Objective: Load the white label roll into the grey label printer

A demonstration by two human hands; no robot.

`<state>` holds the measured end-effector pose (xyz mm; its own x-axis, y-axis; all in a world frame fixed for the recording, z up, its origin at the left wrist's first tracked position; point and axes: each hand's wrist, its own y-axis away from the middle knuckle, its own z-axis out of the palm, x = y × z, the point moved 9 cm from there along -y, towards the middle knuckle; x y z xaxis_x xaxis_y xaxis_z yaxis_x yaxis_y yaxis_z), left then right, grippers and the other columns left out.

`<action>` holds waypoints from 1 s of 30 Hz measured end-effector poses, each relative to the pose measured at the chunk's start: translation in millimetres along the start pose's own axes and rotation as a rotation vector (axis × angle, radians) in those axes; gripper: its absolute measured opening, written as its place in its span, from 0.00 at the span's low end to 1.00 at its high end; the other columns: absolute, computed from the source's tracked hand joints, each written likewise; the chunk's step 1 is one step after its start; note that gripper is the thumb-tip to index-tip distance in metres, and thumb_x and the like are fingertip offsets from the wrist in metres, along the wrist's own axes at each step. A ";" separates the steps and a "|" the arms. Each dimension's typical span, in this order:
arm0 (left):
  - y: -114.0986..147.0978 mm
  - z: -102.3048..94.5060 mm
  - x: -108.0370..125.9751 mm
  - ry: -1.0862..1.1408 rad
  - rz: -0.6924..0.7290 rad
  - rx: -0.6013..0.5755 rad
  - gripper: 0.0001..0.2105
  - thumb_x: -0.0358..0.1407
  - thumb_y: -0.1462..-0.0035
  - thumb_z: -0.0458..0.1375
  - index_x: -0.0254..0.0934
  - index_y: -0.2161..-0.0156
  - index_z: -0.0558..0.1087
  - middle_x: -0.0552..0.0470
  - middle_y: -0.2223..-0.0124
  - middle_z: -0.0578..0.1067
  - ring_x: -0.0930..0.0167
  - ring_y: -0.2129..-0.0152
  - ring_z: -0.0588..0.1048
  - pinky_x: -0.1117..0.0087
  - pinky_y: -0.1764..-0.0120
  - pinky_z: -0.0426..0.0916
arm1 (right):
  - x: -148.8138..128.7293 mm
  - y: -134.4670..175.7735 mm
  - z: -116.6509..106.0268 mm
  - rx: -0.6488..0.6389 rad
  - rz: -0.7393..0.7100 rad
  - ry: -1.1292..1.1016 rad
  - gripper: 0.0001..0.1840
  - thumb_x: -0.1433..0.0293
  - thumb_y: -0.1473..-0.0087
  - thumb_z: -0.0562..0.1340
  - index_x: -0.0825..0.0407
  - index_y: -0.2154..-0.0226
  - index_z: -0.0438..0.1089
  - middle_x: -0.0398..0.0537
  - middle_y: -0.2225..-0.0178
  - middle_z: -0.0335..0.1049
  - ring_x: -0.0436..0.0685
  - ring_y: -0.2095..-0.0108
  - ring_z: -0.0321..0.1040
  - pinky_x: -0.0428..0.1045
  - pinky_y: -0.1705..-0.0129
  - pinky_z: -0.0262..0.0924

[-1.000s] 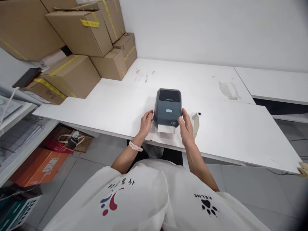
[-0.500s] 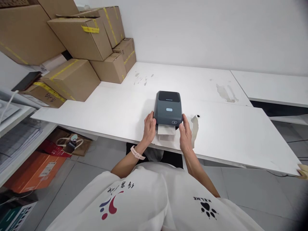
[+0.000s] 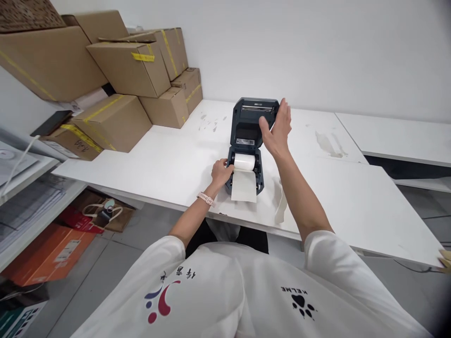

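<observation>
Head view: printer (image 3: pixel 243 150) open between your hands

On the counter (image 3: pixel 352 202), near its front edge, the dark printer stands before you, its lid (image 3: pixel 251 121) hinged up and away. Your hands are apart. Your left hand (image 3: pixel 221 172) is closed on the left rim of the base, thumb on top and fingers against the outer wall, probably to steady the body. Your right hand (image 3: pixel 279 132) is spread at the lid's right edge, thumb well away from the fingers, perhaps to keep the lid back; how firmly it bears on the lid, you cannot tell from here.

Inside the opened base sits a white paper roll (image 3: pixel 244 162), its axis running across the bay. Its paper tail (image 3: pixel 244 187) lies forward over the printer's front edge, an arrangement that seems meant to give the paper a straight way out. To the right, a loose paper strip (image 3: pixel 281 206) lies on the counter, partly behind your forearm. At the far left, cardboard cartons (image 3: pixel 120 122) are stacked, several bound with yellow tape; their contents are hidden.
</observation>
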<state>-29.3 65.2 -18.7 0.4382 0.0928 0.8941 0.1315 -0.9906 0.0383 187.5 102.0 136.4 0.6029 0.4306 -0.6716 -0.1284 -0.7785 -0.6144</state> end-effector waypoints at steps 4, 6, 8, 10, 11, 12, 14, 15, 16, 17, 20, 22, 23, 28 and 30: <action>-8.4 2.5 -3.3 -0.125 -0.069 -0.023 0.15 0.38 0.49 0.58 0.40 0.55 0.73 0.46 0.59 0.79 0.60 0.58 0.77 0.63 0.57 0.68 | -22.9 8.7 12.9 -0.095 -0.189 0.277 0.33 0.56 0.38 0.55 0.48 0.33 0.55 0.55 0.30 0.52 0.71 0.28 0.43 0.71 0.31 0.43; -16.0 4.9 -4.6 -0.162 -0.098 -0.031 0.14 0.36 0.51 0.59 0.40 0.56 0.72 0.47 0.59 0.79 0.61 0.59 0.77 0.65 0.60 0.66 | -20.2 23.1 42.0 -0.371 -0.207 0.392 0.29 0.62 0.39 0.56 0.51 0.37 0.62 0.56 0.35 0.63 0.71 0.35 0.57 0.66 0.35 0.53; -22.5 5.7 -4.6 -0.192 -0.104 -0.006 0.13 0.34 0.52 0.60 0.41 0.59 0.71 0.47 0.58 0.79 0.61 0.59 0.77 0.65 0.61 0.65 | -3.5 44.6 76.0 -0.710 -0.161 0.500 0.29 0.64 0.41 0.59 0.50 0.39 0.64 0.55 0.38 0.67 0.69 0.39 0.63 0.62 0.38 0.59; -25.8 6.7 -4.8 -0.191 -0.099 0.019 0.11 0.32 0.52 0.60 0.41 0.61 0.71 0.49 0.60 0.79 0.62 0.60 0.77 0.66 0.61 0.64 | 16.2 63.4 101.0 -0.940 -0.093 0.578 0.34 0.64 0.46 0.65 0.50 0.38 0.63 0.56 0.39 0.69 0.71 0.40 0.66 0.62 0.40 0.62; -26.2 7.5 -5.3 -0.177 -0.097 0.025 0.10 0.32 0.52 0.60 0.41 0.62 0.70 0.50 0.62 0.78 0.63 0.61 0.77 0.66 0.62 0.64 | 23.9 69.1 110.0 -1.000 -0.069 0.599 0.38 0.64 0.49 0.68 0.51 0.37 0.63 0.59 0.40 0.70 0.73 0.41 0.67 0.63 0.41 0.62; -25.9 8.3 -6.2 -0.158 -0.098 0.026 0.10 0.31 0.52 0.60 0.42 0.62 0.70 0.51 0.64 0.78 0.64 0.62 0.76 0.67 0.62 0.64 | 29.6 72.2 116.8 -1.029 -0.053 0.608 0.42 0.64 0.53 0.71 0.53 0.37 0.62 0.62 0.41 0.70 0.75 0.42 0.68 0.64 0.42 0.63; -24.5 8.7 -8.5 -0.120 -0.105 0.031 0.10 0.31 0.53 0.60 0.42 0.63 0.70 0.53 0.66 0.77 0.64 0.63 0.76 0.67 0.63 0.63 | 36.7 72.9 122.8 -1.046 -0.043 0.614 0.47 0.65 0.56 0.73 0.55 0.35 0.60 0.66 0.41 0.70 0.77 0.43 0.68 0.66 0.42 0.63; -23.8 8.3 -9.6 -0.102 -0.108 0.036 0.10 0.31 0.53 0.60 0.42 0.63 0.70 0.53 0.67 0.76 0.65 0.64 0.76 0.67 0.63 0.63 | 37.8 72.5 122.0 -1.060 -0.046 0.593 0.49 0.64 0.56 0.73 0.55 0.34 0.59 0.65 0.40 0.69 0.76 0.42 0.68 0.65 0.42 0.63; -23.2 8.0 -10.7 -0.084 -0.111 0.038 0.10 0.31 0.53 0.60 0.42 0.63 0.69 0.53 0.67 0.75 0.65 0.65 0.75 0.67 0.64 0.63 | 36.6 71.6 118.4 -1.077 -0.052 0.535 0.49 0.63 0.56 0.73 0.53 0.34 0.57 0.62 0.38 0.67 0.73 0.41 0.68 0.63 0.41 0.63; -23.0 7.9 -11.5 -0.068 -0.112 0.039 0.10 0.32 0.53 0.60 0.42 0.63 0.69 0.53 0.68 0.75 0.65 0.67 0.75 0.67 0.65 0.62 | 33.3 69.9 111.3 -1.091 -0.057 0.442 0.50 0.62 0.56 0.72 0.50 0.33 0.57 0.59 0.36 0.65 0.71 0.40 0.67 0.61 0.40 0.63; -23.6 8.5 -12.8 -0.037 -0.097 0.037 0.10 0.32 0.53 0.60 0.41 0.62 0.69 0.54 0.69 0.73 0.66 0.70 0.73 0.67 0.66 0.61 | 22.3 58.2 70.3 -1.076 -0.023 0.067 0.50 0.61 0.56 0.73 0.44 0.33 0.58 0.51 0.34 0.63 0.67 0.38 0.65 0.58 0.39 0.62; -24.5 9.6 -13.5 -0.028 -0.088 0.037 0.10 0.32 0.52 0.60 0.41 0.62 0.69 0.54 0.70 0.73 0.67 0.70 0.72 0.67 0.66 0.61 | 26.4 45.9 35.2 -1.007 0.034 -0.113 0.49 0.61 0.59 0.74 0.43 0.35 0.61 0.50 0.38 0.67 0.67 0.40 0.66 0.58 0.40 0.64; -24.8 9.9 -13.7 -0.025 -0.085 0.039 0.10 0.32 0.52 0.60 0.41 0.62 0.69 0.54 0.70 0.73 0.67 0.70 0.72 0.67 0.66 0.61 | 33.8 39.2 19.0 -0.955 0.069 -0.172 0.48 0.61 0.60 0.75 0.43 0.37 0.63 0.50 0.39 0.68 0.67 0.42 0.67 0.57 0.42 0.66; -25.0 11.3 -15.6 -0.004 -0.100 0.049 0.11 0.31 0.52 0.60 0.41 0.61 0.69 0.55 0.70 0.72 0.68 0.70 0.72 0.68 0.65 0.62 | 119.7 16.7 -21.2 -0.597 0.342 -0.349 0.51 0.63 0.68 0.78 0.45 0.40 0.65 0.50 0.46 0.74 0.65 0.50 0.73 0.57 0.51 0.71; -25.1 11.7 -16.4 0.011 -0.109 0.047 0.10 0.31 0.53 0.60 0.41 0.62 0.69 0.56 0.71 0.71 0.68 0.70 0.72 0.68 0.65 0.61 | 158.9 18.2 -15.8 -0.487 0.442 -0.363 0.52 0.64 0.73 0.78 0.48 0.42 0.66 0.51 0.49 0.75 0.66 0.50 0.73 0.58 0.48 0.69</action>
<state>-29.4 89.7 -39.5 0.4088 0.1985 0.8908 0.2200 -0.9687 0.1149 293.4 149.0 25.1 0.2680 0.0892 -0.9593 0.1154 -0.9915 -0.0600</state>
